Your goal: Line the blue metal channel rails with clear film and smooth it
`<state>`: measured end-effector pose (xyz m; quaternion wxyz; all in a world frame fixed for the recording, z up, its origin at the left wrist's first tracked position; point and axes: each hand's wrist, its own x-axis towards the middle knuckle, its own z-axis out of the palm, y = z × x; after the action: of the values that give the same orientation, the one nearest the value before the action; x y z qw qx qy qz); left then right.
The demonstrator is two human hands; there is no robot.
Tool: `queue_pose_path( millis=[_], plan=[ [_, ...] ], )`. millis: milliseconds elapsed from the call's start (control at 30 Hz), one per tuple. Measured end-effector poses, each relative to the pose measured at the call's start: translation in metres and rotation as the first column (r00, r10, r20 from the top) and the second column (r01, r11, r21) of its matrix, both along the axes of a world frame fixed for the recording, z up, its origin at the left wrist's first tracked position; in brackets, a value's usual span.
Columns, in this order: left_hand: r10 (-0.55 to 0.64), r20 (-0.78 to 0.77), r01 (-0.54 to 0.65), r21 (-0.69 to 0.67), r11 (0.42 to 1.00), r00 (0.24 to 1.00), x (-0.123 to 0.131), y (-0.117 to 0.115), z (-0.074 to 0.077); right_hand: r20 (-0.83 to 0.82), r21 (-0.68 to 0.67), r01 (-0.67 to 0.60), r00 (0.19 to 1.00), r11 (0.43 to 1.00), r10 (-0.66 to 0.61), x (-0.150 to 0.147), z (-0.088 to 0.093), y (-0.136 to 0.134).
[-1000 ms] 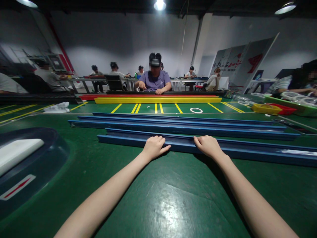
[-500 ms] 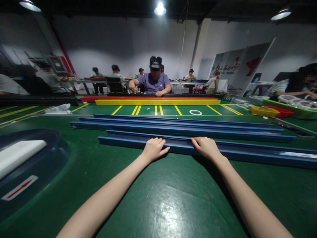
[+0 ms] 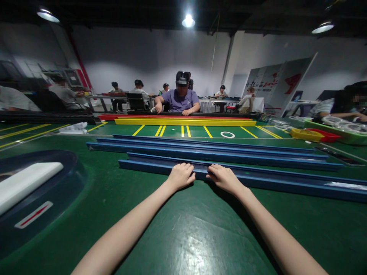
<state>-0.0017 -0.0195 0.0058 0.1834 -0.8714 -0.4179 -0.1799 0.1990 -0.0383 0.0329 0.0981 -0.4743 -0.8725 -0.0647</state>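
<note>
A long blue channel (image 3: 149,165) with raised side walls lies across the green table in front of me. My left hand (image 3: 181,175) is closed over its near wall, the fingers curled inside and the thumb at the front. Close by on the right, my right hand (image 3: 224,177) grips the same wall, its fingertips partly hidden. A short stretch of channel shows between the two hands. Just beyond lie more blue channels (image 3: 177,150), roughly parallel and apart from my hands.
Yellow (image 3: 183,122) and red rails (image 3: 111,117) lie farther back, before a seated person (image 3: 179,100). A white ring (image 3: 227,135) rests among yellow lines. At left is a dark rounded base (image 3: 71,168) with a white bar (image 3: 31,183); at right, a yellow tray (image 3: 306,134) and green tray (image 3: 351,138).
My right hand has slid left along the channel wall, closer to my left hand, which stays about where it was. The view has shifted slightly.
</note>
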Motion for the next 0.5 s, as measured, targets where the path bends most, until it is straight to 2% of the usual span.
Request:
queue_pose_path(
  millis=[233, 500],
  plan=[
    [0.021, -0.010, -0.022, -0.038, 0.999, 1.000, 0.002, -0.001, 0.004, 0.116, -0.007, 0.010, 0.993, 1.000, -0.009, -0.003, 0.009, 0.000],
    [0.029, -0.043, -0.038, -0.219, 0.975, 0.999, 0.014, -0.012, 0.021, 0.171, -0.155, 0.050, 0.985, 0.987, -0.024, 0.010, 0.022, -0.003]
  ],
)
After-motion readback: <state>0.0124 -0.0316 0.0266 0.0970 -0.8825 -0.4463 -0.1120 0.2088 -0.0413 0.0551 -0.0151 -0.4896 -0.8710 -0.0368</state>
